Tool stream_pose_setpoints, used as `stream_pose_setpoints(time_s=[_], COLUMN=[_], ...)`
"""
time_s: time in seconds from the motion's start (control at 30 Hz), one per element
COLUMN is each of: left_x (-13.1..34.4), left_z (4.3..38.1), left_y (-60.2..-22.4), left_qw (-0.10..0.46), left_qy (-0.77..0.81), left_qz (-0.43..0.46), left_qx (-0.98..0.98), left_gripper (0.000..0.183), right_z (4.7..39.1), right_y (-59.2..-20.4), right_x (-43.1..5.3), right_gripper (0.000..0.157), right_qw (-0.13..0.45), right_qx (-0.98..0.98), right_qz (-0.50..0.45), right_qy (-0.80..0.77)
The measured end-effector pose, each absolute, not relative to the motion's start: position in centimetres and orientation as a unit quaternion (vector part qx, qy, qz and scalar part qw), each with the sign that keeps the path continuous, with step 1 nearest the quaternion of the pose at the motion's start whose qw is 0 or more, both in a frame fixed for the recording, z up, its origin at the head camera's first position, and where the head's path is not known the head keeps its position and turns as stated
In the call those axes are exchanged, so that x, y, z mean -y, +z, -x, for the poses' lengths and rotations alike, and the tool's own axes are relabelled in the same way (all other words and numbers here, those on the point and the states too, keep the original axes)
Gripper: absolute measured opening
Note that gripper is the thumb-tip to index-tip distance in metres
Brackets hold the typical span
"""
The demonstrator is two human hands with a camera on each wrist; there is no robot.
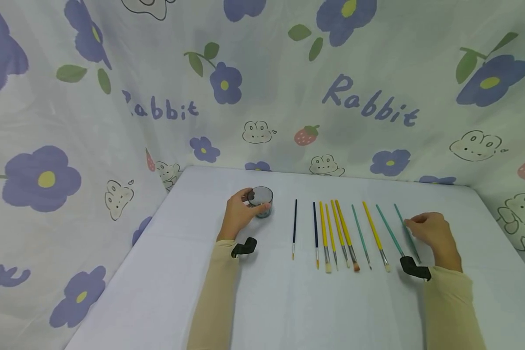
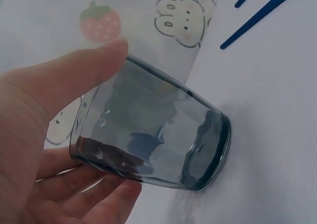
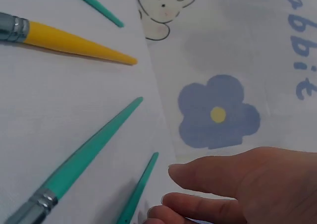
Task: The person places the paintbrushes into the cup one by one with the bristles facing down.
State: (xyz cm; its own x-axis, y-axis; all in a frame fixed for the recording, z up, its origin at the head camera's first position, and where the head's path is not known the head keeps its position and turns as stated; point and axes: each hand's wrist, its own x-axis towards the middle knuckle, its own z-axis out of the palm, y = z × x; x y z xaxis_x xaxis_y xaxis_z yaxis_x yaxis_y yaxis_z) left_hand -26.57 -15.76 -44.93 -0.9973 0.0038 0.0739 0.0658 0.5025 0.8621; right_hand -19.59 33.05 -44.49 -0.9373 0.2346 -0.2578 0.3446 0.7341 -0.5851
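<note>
A clear grey-blue glass cup (image 1: 263, 194) stands near the back left of the table. My left hand (image 1: 238, 214) grips it from the left; in the left wrist view the thumb lies on one side of the cup (image 2: 163, 120) and the fingers on the other. At the far right of a row of paintbrushes lies a teal paintbrush (image 1: 410, 235), handle towards the back. Right beside it is my right hand (image 1: 433, 234). In the right wrist view, a gap shows between thumb and fingers, with the teal handle (image 3: 140, 189) just past the fingertips; whether they touch it is hard to tell.
Left of that brush lie another teal brush (image 1: 388, 227), a yellow brush (image 1: 373, 226), a thin teal brush (image 1: 360, 231), several yellow brushes (image 1: 323, 226) and two dark blue brushes (image 1: 295, 223). A patterned cloth (image 1: 262, 97) hangs behind the white table (image 1: 262, 301).
</note>
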Motion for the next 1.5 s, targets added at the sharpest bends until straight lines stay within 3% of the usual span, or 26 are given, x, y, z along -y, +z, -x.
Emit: stream_pose_setpoints(time_s=[0.63,1.5], left_x=[15.2,15.3], left_z=[26.5,26.3], left_y=[-44.8,-44.7], left_qw=[0.030,0.021], left_qy=[-0.484,-0.489], left_qz=[0.037,0.036], left_qx=[0.874,0.871], left_gripper=[0.091,0.088], right_z=[19.4,19.7], right_y=[-45.1,-44.0], right_x=[-32.4,-31.2], right_gripper=[0.036,0.060], right_qw=[0.075,0.147], right_qx=[-0.937,-0.949], right_qz=[-0.176,-0.174], right_qy=[-0.293,-0.219])
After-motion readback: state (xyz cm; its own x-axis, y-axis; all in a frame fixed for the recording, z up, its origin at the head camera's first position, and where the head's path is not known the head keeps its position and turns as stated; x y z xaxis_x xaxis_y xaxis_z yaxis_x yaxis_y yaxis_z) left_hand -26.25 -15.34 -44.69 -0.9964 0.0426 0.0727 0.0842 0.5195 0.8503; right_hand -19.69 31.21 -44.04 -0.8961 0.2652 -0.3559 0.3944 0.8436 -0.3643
